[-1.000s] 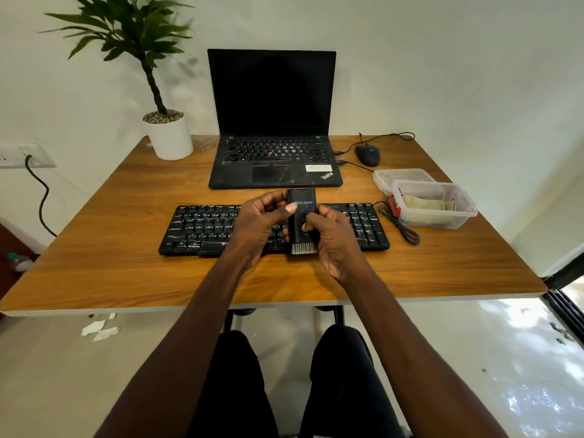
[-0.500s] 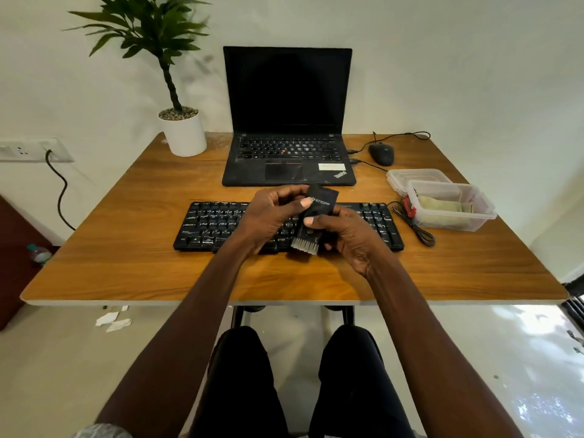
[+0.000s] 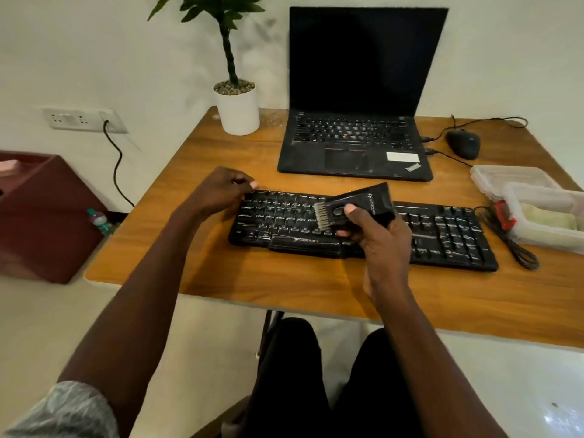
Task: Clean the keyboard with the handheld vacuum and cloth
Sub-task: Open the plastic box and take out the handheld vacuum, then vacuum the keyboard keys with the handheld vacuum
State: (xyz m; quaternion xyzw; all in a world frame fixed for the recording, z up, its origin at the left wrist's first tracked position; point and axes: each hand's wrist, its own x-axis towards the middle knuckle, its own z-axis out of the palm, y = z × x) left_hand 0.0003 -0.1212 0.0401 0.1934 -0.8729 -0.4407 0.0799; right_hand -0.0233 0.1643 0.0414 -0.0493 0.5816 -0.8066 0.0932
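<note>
A black keyboard (image 3: 442,235) lies across the wooden desk (image 3: 284,279). My right hand (image 3: 382,245) grips the black handheld vacuum (image 3: 369,200), thumb on its button. Its pale brush end points left and hovers over the keyboard's middle keys. My left hand (image 3: 218,191) has its fingers curled around the keyboard's far left corner. A yellowish cloth (image 3: 550,216) lies inside a clear plastic box (image 3: 537,188) at the right edge.
A black laptop (image 3: 354,147) stands open behind the keyboard, with a mouse (image 3: 463,143) to its right. A potted plant (image 3: 237,112) sits at the back left. A black cable (image 3: 512,245) lies between keyboard and box. A maroon box (image 3: 41,216) stands on the floor at left.
My left hand let go of the vacuum and moved left to the keyboard's corner. My right hand turned the vacuum so its brush points left over the keys. The view shifted left.
</note>
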